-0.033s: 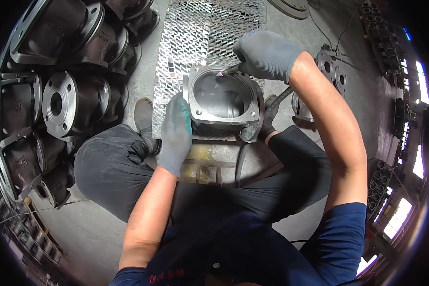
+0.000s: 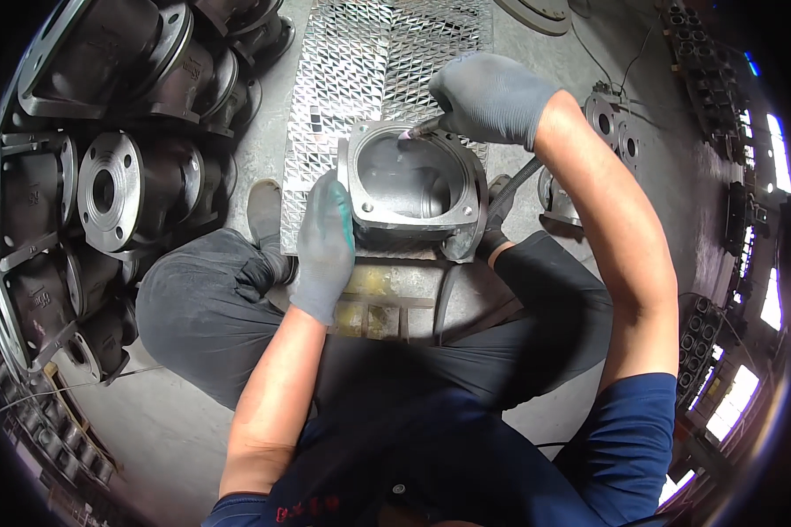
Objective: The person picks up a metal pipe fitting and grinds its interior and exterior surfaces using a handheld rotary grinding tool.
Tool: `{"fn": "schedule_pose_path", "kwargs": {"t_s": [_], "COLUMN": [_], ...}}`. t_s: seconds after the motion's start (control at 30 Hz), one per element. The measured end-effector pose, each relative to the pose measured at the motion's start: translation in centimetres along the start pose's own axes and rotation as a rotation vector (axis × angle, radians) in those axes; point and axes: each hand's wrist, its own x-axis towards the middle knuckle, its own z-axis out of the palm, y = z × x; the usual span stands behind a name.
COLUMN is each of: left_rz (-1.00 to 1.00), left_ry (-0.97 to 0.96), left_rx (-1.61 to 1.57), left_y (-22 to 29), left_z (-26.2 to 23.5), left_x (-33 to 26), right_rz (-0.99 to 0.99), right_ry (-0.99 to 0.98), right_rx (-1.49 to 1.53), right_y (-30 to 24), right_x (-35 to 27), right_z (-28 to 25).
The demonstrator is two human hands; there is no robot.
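A grey cast-metal valve body [image 2: 395, 180] lies with its wide, square-flanged opening facing up; bolt holes mark the flange corners. Along its left side, my gloved left hand [image 2: 325, 241] rests flat with the fingers stretched out, touching the casting. My gloved right hand [image 2: 492, 101] is closed round a slim hand-held grinder [image 2: 427, 128] above the far right rim. The grinder's small pink tip [image 2: 405, 135] reaches into the opening near the far inner wall; whether it touches the metal I cannot tell. The right fingertips are partly hidden behind the glove.
Under the casting is a ridged, shiny metal plate [image 2: 338, 79]. Several flanged castings [image 2: 114, 193] are stacked close on the left. A dark hose [image 2: 523, 180] passes below my right wrist. More flanged parts [image 2: 602, 119] stand to the right. My bent legs [image 2: 206, 307] flank the work.
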Motion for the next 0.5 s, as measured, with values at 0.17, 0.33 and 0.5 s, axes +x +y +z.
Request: {"fn": "schedule_pose_path", "kwargs": {"t_s": [0.17,0.33,0.5], "left_rz": [0.284,0.208,0.229], "left_ry": [0.069,0.020,0.038], "left_rx": [0.283,0.193,0.189], "left_y": [-0.6,0.1,0.3], "left_z": [0.1,-0.1,-0.2], "left_x": [-0.4,-0.2,0.1], "right_rz": [-0.053,-0.097,-0.072], "right_ry": [-0.061,-0.055,-0.100], "right_rx": [-0.062,-0.017,-0.038], "right_y": [-0.4,-0.9,-0.9], "right_x": [1.7,2.4,3.0], "right_z": [-1.2,-2.2,-2.5]}}
